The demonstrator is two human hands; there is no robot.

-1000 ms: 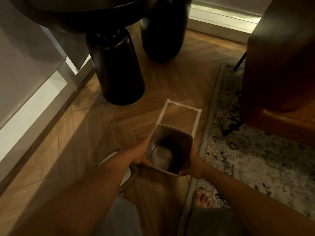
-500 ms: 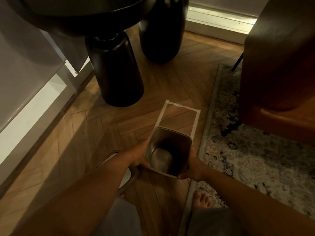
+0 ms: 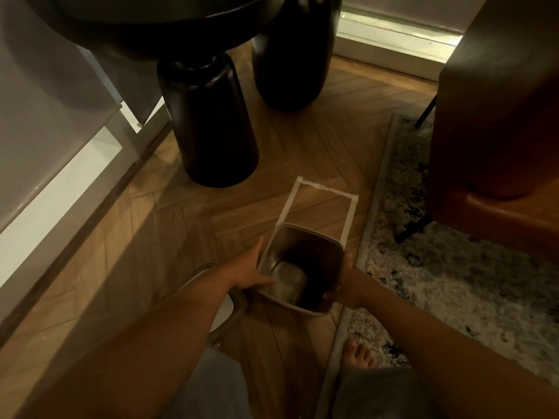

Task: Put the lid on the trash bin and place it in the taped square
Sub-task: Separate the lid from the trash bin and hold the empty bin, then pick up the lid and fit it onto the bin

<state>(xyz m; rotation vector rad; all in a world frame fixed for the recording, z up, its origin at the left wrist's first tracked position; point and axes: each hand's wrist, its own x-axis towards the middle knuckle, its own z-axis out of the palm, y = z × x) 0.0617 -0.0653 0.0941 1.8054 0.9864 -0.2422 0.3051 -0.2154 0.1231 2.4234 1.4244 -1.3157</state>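
Two hands held the bin [image 3: 302, 267] low in the middle of the frame: the left hand [image 3: 248, 272] closed on its left wall with the thumb hooked over the rim, the right hand [image 3: 348, 281] wrapped round its right near corner. The bin stood open-topped, its far rim overlapping the near end of the taped square [image 3: 320, 207], which lay just above it in the frame; whether its base touched the floor could not be told. It looked like thin metal or plastic, stiff and probably light, with smooth walls that might slip, so a hold at the rim on opposite sides seemed the surest. What appeared to be the lid [image 3: 223, 309] lay to the lower left of the bin, mostly hidden under the left forearm, not yet fitted. The rug [image 3: 453, 282] edged the square on the right.
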